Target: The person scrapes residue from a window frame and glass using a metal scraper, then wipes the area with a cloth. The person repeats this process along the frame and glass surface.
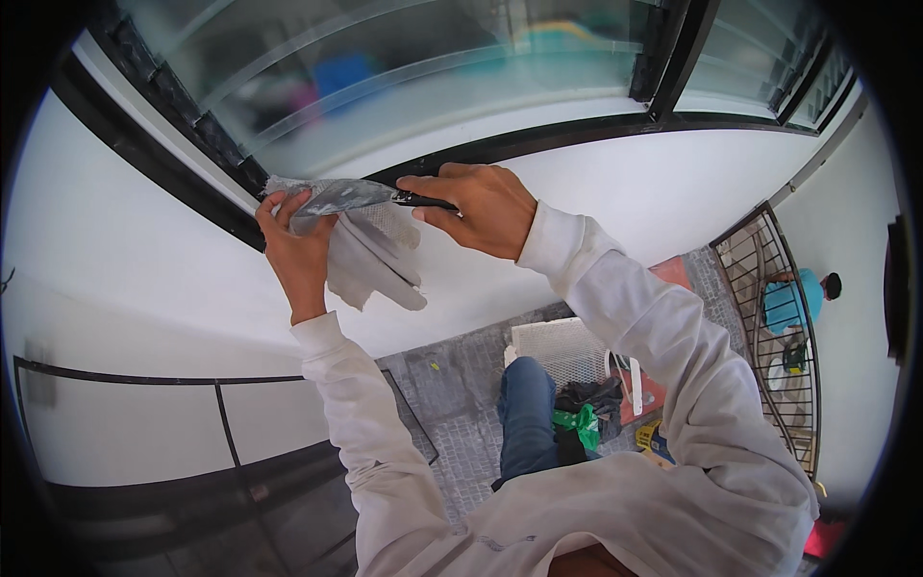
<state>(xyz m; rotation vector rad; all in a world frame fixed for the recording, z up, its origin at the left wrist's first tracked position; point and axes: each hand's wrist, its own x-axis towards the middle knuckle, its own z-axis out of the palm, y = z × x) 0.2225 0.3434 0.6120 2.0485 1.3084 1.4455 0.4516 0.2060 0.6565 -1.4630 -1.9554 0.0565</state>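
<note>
My right hand (487, 210) grips the black handle of a putty knife (354, 195), its broad blade smeared grey and white. The blade points left, toward the lower corner of the black window frame (567, 137). With fingers bent around its upper part, my left hand (296, 258) holds a greyish-white rag (370, 262) against the blade. The rest of the rag hangs down in folds before the white wall (461, 279). Glass louvres (404, 111) fill the window above both hands.
Below on grey paving are a white mesh-topped piece (562, 344), a green plastic bag (580, 425), dark cloth (598, 396) and a yellow container (654, 442). Beyond a metal railing (784, 365) at right is a person in a blue shirt (790, 303). A black-framed panel (221, 423) stands lower left.
</note>
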